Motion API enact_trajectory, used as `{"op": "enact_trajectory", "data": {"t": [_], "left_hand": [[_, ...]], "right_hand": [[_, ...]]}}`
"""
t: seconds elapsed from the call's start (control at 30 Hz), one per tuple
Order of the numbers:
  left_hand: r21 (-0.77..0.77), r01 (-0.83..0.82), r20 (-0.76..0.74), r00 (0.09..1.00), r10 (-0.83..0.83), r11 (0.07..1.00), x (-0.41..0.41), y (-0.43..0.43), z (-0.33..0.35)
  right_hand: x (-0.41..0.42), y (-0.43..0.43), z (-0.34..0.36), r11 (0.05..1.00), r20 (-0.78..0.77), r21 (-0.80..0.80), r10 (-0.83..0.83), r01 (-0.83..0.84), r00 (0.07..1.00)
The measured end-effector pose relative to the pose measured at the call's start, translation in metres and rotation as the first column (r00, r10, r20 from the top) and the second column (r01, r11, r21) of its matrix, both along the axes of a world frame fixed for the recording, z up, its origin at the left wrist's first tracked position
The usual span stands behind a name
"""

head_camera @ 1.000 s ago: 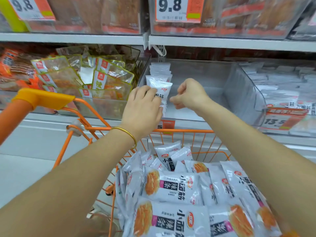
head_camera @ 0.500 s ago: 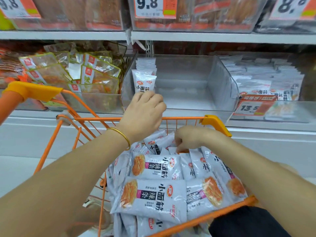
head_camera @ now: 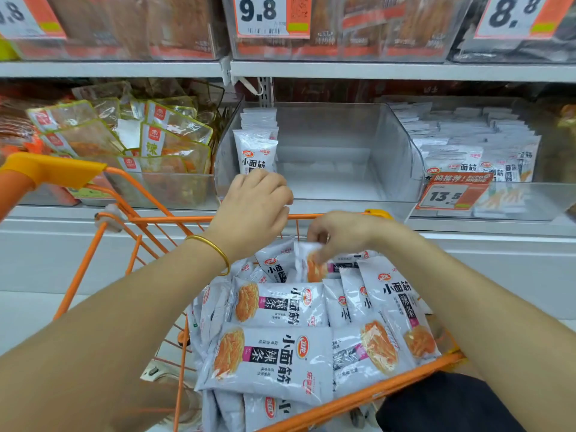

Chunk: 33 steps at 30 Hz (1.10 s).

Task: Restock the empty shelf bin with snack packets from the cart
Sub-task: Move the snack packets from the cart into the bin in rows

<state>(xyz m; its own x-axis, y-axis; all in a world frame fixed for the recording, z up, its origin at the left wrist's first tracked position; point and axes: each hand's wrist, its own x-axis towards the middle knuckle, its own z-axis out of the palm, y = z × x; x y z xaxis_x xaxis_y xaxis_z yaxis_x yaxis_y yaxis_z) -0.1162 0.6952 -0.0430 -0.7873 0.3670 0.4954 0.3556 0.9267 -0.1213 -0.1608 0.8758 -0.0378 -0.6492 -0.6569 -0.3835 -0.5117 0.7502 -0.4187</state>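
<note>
A clear shelf bin [head_camera: 389, 145] sits at centre, mostly bare, with a short row of white snack packets [head_camera: 257, 151] standing against its left wall. Below it an orange cart [head_camera: 149, 219] holds a heap of the same white packets [head_camera: 274, 353]. My right hand [head_camera: 339, 235] hovers over the heap's far end and pinches one packet [head_camera: 307, 263], lifting it by its top edge. My left hand [head_camera: 254, 210] hangs with loosely curled fingers over the cart's far rim, in front of the bin's row, holding nothing that I can see.
A bin of clear, yellow-edged packets [head_camera: 131, 141] stands left of the bin. A full bin of white packets [head_camera: 473, 148] with a 13.5 price tag [head_camera: 452, 194] stands right. An upper shelf [head_camera: 343, 70] with price cards overhangs.
My right hand dropped from the bin into the cart and took hold of a packet, now lifting it. My left hand drew back from the bin's row toward the cart rim.
</note>
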Motion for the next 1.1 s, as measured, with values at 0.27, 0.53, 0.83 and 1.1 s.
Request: {"op": "enact_trajectory", "data": {"t": [0.27, 0.53, 0.83, 1.1], "left_hand": [[0.584, -0.123, 0.203, 0.979, 0.002, 0.803, -0.005, -0.001, 0.016], [0.785, -0.344, 0.477, 0.867, -0.147, 0.514, -0.009, 0.003, 0.030], [0.616, -0.286, 0.400, 0.916, 0.021, 0.734, -0.036, -0.024, 0.059], [0.354, -0.373, 0.106, 0.927, 0.360, 0.858, -0.049, -0.042, 0.033]], "right_hand": [[-0.006, 0.003, 0.018, 0.408, 0.571, -0.637, -0.319, 0.654, 0.756], [-0.017, -0.017, 0.022, -0.117, 0.890, -0.456, -0.038, 0.882, 0.455], [-0.048, -0.037, 0.033, 0.849, -0.443, -0.488, -0.442, 0.204, 0.780], [-0.079, -0.082, 0.014, 0.684, 0.119, -0.538, -0.517, 0.492, 0.848]]}}
